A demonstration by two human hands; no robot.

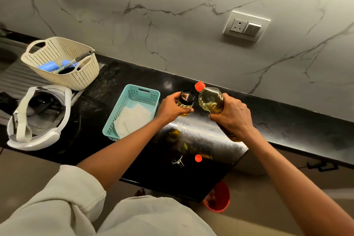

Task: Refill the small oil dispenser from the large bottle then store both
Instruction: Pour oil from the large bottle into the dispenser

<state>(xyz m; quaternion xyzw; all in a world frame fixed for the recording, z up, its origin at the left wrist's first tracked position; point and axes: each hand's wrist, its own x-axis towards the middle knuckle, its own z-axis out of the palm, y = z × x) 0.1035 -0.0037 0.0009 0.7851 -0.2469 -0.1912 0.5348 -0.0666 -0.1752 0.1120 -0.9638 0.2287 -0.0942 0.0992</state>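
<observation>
Oil dispenser: small glass jar with a black collar, held clear of the bench in my left grip, fingers and thumb wrapped round its body. It holds a shallow layer of yellow oil. The mouth faces up; I cannot tell whether a stopper sits in the collar.

Large oil bottle: clasped round its lower half by my right grip. It leans away from me, its shoulder just beside the dispenser's collar. A red cap sits on the neck. Oil fills most of the part I can see.

Step in hand, as I judge it: lining up for the pour.
- The cap must come off first.
- Set the dispenser down flat and steady it from the left.
- Bring the neck over the centre of the collar.
- Tilt slowly, since the opening is narrow and the bench is glossy.

Nearer me than both grips are a small metal ring piece and a red disc. I cannot tell whether they are loose parts or reflections.

Containers:
- A teal basket, just left of the left grip, holds folded white sheets.
- A cream basket, farther left, holds blue items and a dark-handled tool.
- A red bucket stands on the floor, below and nearer than the right grip. Its contents are unclear.
</observation>
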